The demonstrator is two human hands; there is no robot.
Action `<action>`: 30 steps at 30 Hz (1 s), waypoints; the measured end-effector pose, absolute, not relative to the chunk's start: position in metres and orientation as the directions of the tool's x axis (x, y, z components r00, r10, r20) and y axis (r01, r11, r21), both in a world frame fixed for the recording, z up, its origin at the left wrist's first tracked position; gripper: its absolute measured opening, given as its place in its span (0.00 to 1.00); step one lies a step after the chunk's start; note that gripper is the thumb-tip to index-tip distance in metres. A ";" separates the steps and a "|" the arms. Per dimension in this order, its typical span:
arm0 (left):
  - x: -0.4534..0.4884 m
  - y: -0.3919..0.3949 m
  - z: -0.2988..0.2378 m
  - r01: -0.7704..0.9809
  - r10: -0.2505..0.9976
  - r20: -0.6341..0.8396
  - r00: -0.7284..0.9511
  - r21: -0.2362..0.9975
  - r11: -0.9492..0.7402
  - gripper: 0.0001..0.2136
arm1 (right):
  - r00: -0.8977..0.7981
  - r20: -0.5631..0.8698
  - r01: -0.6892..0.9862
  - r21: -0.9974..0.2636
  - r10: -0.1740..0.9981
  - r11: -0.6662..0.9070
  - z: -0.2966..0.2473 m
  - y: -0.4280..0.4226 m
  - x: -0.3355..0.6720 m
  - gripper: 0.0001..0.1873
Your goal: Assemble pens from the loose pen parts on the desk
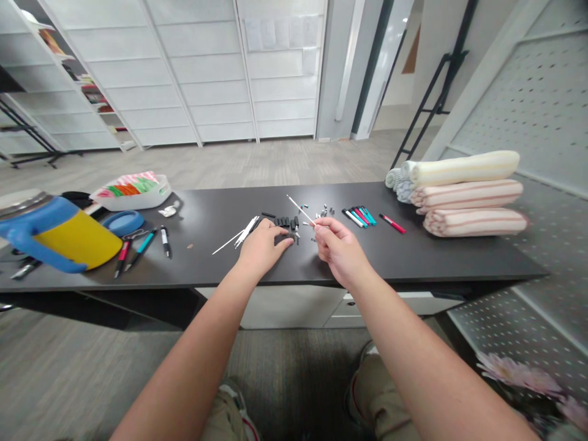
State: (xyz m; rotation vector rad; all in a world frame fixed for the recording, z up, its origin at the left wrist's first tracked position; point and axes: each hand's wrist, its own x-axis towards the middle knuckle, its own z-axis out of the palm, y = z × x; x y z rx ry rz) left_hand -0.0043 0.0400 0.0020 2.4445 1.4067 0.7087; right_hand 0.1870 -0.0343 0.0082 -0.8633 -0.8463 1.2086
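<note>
A white pen refill [301,210] is pinched in the right hand's [337,248] fingertips, above the black table [441,254]. The left hand [263,248] curls over small black pen parts [285,222], its grip unclear; colored pens [358,216] lie beyond.

This space is looking like a modern office or design studio rather than a home. A grey carpet-tile floor [229,162] is running across the room, and white panelled walls [138,79] are rising behind it, with papers [275,33] hanging on one panel. White shelving [68,79] is holding books at the left, while a perforated white panel [528,110] is standing at the right. A dark tabletop [206,226] on a white drawer unit [395,306] is carrying marker pens [358,216] and rolled striped fabric [473,196].
</note>
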 end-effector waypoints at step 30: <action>-0.055 0.043 0.009 -0.451 0.974 0.071 0.215 0.892 0.034 0.18 | 0.051 0.256 0.447 -0.870 0.965 0.207 0.009 -0.041 0.180 0.12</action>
